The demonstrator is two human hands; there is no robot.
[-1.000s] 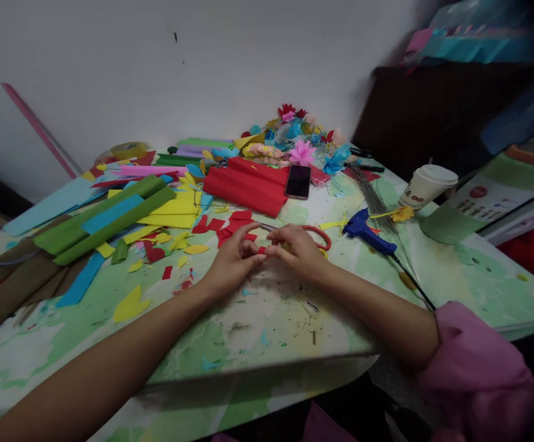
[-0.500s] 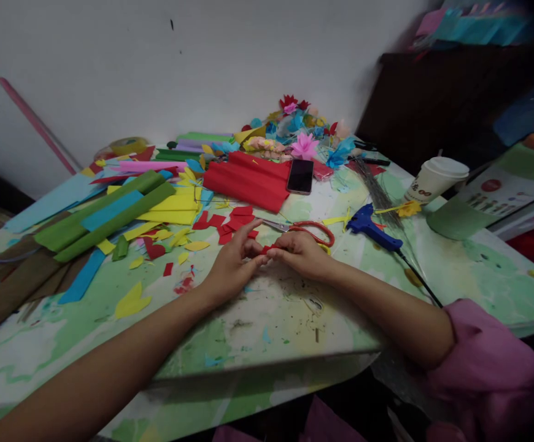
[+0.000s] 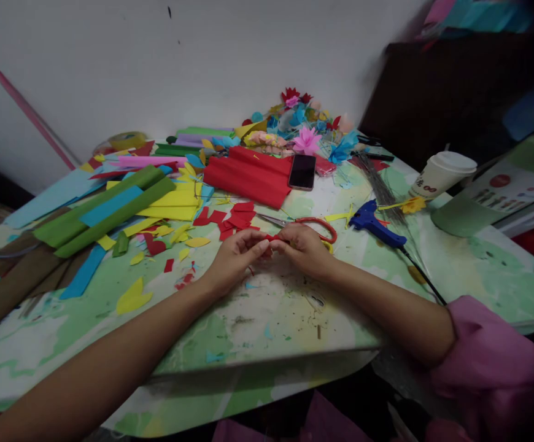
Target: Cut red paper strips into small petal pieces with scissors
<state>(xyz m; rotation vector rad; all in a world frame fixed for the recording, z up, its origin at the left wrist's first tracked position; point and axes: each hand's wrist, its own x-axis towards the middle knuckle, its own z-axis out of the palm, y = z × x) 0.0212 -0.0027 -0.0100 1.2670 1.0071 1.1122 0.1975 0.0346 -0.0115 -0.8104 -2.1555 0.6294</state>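
Observation:
A small piece of red paper (image 3: 274,239) is pinched between my two hands over the table's front part. My left hand (image 3: 239,255) has thumb and fingers closed on its left side. On its right side, my right hand (image 3: 306,248) grips it the same way; much of the piece is hidden by the fingers. Just behind my right hand lie scissors (image 3: 315,226) with red-orange handles. Several cut red paper pieces (image 3: 237,220) lie behind my left hand, and a large red crepe sheet (image 3: 248,178) is farther back.
To the right are a blue glue gun (image 3: 377,224), thin wires (image 3: 377,181), a lidded paper cup (image 3: 442,175) and a green jug (image 3: 492,190). A phone (image 3: 302,172) lies near paper flowers (image 3: 306,141). Green crepe rolls (image 3: 110,212) and yellow scraps (image 3: 133,297) lie left.
My left hand's raised fingers have come down and closed around the red paper. Both hands stay together in nearly the same place; the view has shifted slightly.

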